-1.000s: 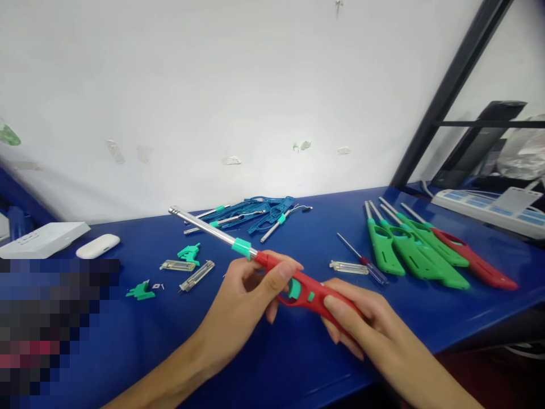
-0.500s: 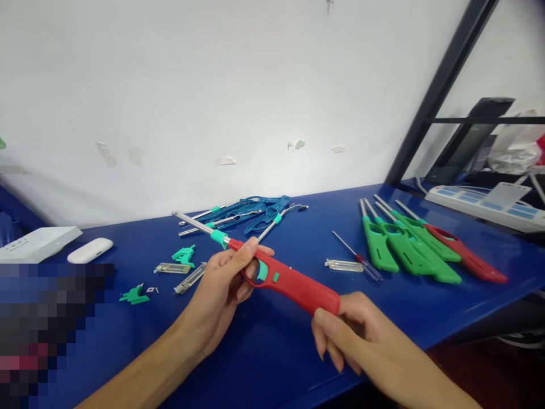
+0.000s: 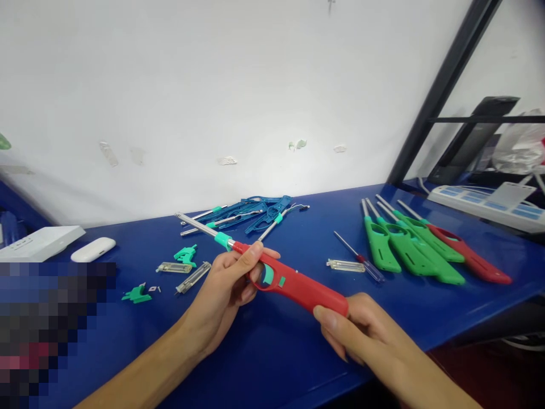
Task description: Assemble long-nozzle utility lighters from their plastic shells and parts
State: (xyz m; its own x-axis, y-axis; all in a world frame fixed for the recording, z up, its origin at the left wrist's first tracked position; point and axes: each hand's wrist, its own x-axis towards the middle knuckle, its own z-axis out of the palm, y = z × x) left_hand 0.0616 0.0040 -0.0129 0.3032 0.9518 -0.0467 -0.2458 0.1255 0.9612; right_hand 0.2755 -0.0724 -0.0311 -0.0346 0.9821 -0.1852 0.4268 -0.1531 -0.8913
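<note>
Both hands hold a red long-nosed gas lighter (image 3: 306, 288) above the blue table, its metal tube pointing up and to the left. My left hand (image 3: 232, 278) is closed round the neck, just in front of the teal trigger. At the butt end, my right hand (image 3: 361, 326) pinches the red body between thumb and fingers. Behind the lighter lie dismantled blue lighter shells (image 3: 270, 215) with metal tubes and a wire. Left of my left hand are clear fuel tanks (image 3: 193, 278) and teal plastic pieces (image 3: 186, 255).
A screwdriver (image 3: 361, 258) and another clear tank (image 3: 346, 266) lie right of centre. Several green lighters (image 3: 411, 247) and a red one (image 3: 468, 253) are at the right, near a white power strip (image 3: 477, 205). A white case (image 3: 93, 250) sits at the left.
The red lighter has shifted slightly right and down in the view, with both hands still on it. My right fingers have curled closer under its butt end.
</note>
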